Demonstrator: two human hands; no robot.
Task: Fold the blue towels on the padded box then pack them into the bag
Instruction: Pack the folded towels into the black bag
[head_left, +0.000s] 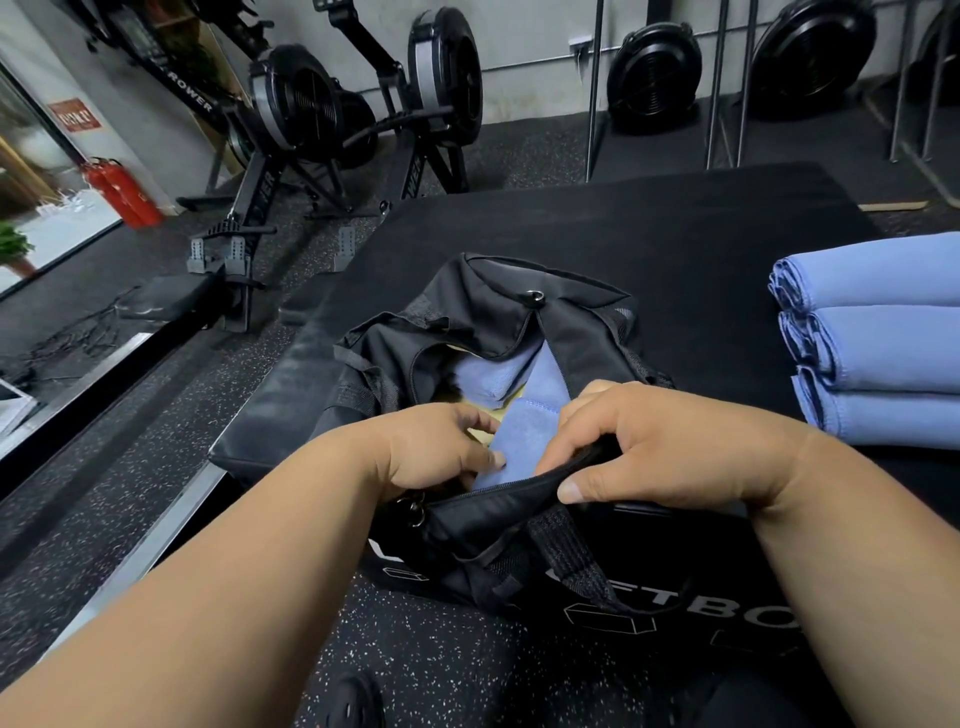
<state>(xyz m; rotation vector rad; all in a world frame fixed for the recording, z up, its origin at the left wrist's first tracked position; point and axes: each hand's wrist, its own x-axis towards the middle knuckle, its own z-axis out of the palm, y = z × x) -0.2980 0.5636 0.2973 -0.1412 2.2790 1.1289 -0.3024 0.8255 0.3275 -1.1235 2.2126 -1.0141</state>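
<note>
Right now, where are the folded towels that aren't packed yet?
In the head view, the folded towels lie at far right on the padded box, right of the bag.

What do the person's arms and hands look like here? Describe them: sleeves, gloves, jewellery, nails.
Both forearms are bare up to the frame edge, with no sleeves in view. The left hand and right hand wear no gloves, and no rings, watch or wristbands show. The nails that show are short and unpainted.

Dim indoor light; daylight glared through the far-left window (31, 171). Wide-angle lens bent the edges; dark surfaces lost detail; slight softness.
</note>
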